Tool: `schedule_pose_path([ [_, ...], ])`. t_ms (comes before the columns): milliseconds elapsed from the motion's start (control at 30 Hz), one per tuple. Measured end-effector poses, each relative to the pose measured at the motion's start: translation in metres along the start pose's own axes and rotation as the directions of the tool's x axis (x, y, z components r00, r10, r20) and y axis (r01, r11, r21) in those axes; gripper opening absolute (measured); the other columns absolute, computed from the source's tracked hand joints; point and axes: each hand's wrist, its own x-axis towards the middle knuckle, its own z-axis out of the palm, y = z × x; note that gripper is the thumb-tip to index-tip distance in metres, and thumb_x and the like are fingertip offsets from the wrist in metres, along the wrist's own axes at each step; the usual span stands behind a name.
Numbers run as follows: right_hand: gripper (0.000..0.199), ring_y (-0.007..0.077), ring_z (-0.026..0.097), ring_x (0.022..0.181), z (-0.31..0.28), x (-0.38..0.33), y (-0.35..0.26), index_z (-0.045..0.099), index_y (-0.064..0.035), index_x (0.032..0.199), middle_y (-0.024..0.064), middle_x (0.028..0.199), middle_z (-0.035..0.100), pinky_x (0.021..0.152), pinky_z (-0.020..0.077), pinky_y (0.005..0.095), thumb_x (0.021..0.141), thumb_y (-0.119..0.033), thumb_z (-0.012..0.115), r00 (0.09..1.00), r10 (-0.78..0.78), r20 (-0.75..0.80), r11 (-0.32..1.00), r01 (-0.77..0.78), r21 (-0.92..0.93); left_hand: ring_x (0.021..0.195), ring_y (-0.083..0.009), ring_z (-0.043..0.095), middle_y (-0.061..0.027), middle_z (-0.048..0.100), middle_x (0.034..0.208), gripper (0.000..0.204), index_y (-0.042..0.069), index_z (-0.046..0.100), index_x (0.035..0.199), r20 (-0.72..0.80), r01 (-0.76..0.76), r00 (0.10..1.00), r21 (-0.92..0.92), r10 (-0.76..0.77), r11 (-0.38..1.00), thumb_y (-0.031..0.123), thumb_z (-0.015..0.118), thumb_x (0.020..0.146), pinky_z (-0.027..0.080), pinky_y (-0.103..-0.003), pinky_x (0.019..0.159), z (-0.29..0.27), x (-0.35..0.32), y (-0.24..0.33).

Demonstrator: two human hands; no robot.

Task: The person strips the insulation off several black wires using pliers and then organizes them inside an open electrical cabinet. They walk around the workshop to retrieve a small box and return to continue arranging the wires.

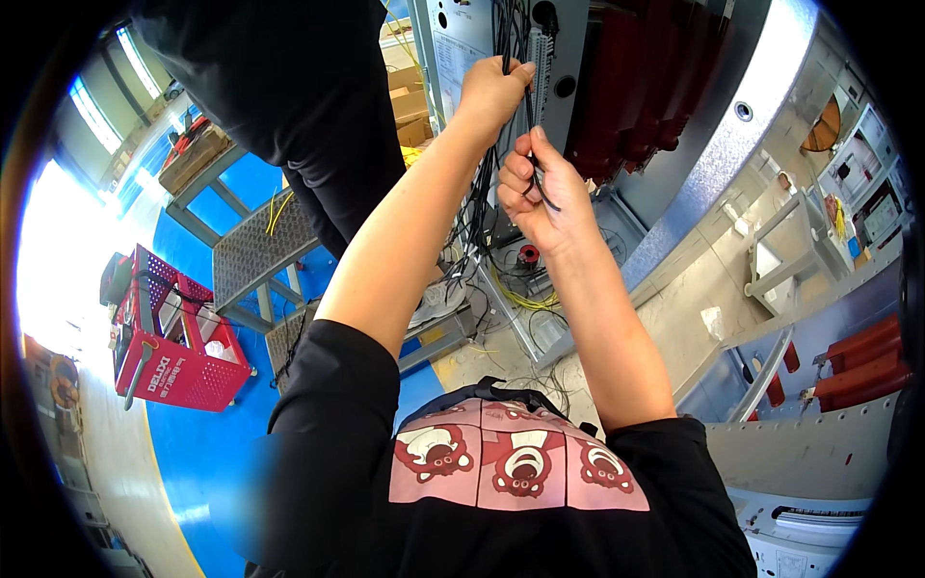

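Observation:
Both arms reach up to a grey metal cabinet (462, 58), where black wires (479, 217) hang in a thick bundle. My left hand (493, 94) is closed around black wires near the cabinet's inner wall. Just below and to the right, my right hand (544, 188) pinches a few black wires, and their cut ends (549, 200) stick out over the palm. The wires run taut between the two hands. How many strands each hand holds is hidden by the fingers.
Dark red insulators (636, 87) stand inside the cabinet at right. A co-worker in dark clothes (279, 87) stands close at left by a metal step (265, 241). A red tool cart (183, 376) is farther left. Loose wires and a red spool (528, 254) lie low by the cabinet.

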Motion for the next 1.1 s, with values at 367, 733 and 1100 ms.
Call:
schedule_pose_path([
  [367, 0.025, -0.0001, 0.036, 0.047, -0.008, 0.012, -0.013, 0.06, -0.0022, 0.092, -0.0004, 0.072, 0.058, 0.047, 0.0337, 0.0165, 0.094, -0.028, 0.062, 0.997, -0.07, -0.034, 0.971, 0.06, -0.231, 0.053, -0.0052, 0.041, 0.0043, 0.048, 0.063, 0.027, 0.008, 0.06, 0.084, 0.253, 0.016, 0.967, -0.12, 0.015, 0.993, 0.033, 0.061, 0.093, 0.033, -0.02, 0.052, -0.028, -0.008, 0.026],
  [733, 0.017, 0.0002, 0.035, 0.047, 0.004, 0.004, -0.016, 0.057, -0.0043, 0.09, -0.0006, 0.074, 0.059, 0.046, 0.0286, 0.0172, 0.094, -0.021, 0.062, 0.96, -0.23, 0.162, 0.854, 0.278, -0.439, 0.054, -0.0059, 0.041, 0.0041, 0.048, 0.062, 0.024, 0.007, 0.059, 0.082, 0.2, 0.084, 0.979, -0.223, -0.038, 0.971, 0.028, 0.06, 0.094, 0.034, -0.021, 0.052, -0.028, -0.004, 0.023],
  [1100, 0.03, 0.0007, 0.032, 0.044, -0.01, -0.004, -0.019, 0.051, -0.0081, 0.078, -0.003, 0.06, 0.049, 0.038, 0.0231, 0.017, 0.098, -0.029, 0.053, 0.963, 0.23, 0.137, 0.868, -0.139, -0.477, 0.053, -0.008, 0.039, 0.0034, 0.046, 0.06, 0.025, 0.006, 0.059, 0.078, 0.156, 0.039, 0.988, -0.148, -0.016, 0.988, 0.027, 0.062, 0.092, 0.033, -0.022, 0.052, -0.023, -0.004, 0.026],
])
